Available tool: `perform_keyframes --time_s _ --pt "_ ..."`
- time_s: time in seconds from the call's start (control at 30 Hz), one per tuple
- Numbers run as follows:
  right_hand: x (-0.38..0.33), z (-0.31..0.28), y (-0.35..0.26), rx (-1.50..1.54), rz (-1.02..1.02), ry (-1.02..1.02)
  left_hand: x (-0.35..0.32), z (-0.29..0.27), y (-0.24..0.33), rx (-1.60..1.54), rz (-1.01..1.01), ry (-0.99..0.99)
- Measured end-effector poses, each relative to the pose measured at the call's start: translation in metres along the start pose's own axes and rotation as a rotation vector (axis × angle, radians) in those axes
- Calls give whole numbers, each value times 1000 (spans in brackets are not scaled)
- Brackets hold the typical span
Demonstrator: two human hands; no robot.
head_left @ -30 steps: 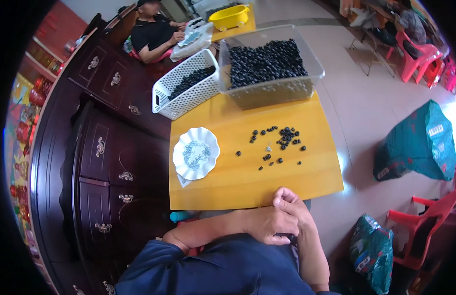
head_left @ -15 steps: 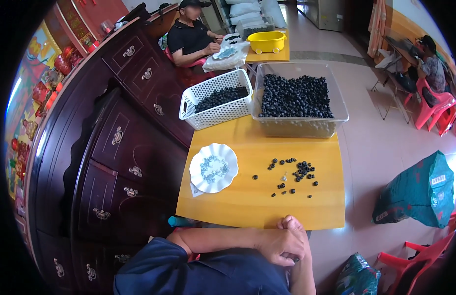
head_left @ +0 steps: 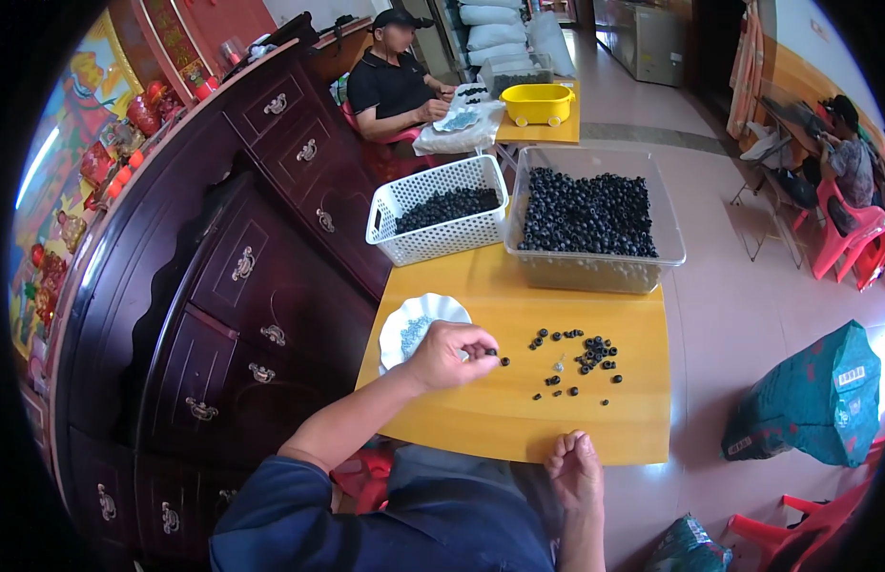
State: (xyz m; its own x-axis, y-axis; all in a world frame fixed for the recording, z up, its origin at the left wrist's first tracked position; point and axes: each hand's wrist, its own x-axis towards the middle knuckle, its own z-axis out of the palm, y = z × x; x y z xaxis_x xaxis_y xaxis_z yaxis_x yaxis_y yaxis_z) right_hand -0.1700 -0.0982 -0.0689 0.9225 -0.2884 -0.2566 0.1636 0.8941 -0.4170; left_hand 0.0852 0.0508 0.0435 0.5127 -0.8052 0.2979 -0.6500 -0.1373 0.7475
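Red ornaments lined the top edge of a dark wooden cabinet with ornate metal handles. Near the cabinet's far end sat a dark-shirted person. Right of the cabinet stood a yellow wheeled tub and, farther back, white sacks; well apart from it, a teal bag and a pink chair.

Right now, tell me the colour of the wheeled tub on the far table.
The wheeled tub is bright yellow, seen best in the head view.
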Motion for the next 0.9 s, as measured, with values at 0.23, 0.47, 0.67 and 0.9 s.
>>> perform_keyframes --time_s 0.23,0.47,0.67,0.9 --pt "1 -6 1 113 -13 9 15 -28 -24 111 -79 154" --pt "1 -9 3 114 6 15 39 -57 -52 322 -86 135" --pt "-3 -4 2 118 15 2 85 -90 -102 498 -196 213" --pt "1 -1 1 104 28 -22 145 -157 -185 695 -327 407"
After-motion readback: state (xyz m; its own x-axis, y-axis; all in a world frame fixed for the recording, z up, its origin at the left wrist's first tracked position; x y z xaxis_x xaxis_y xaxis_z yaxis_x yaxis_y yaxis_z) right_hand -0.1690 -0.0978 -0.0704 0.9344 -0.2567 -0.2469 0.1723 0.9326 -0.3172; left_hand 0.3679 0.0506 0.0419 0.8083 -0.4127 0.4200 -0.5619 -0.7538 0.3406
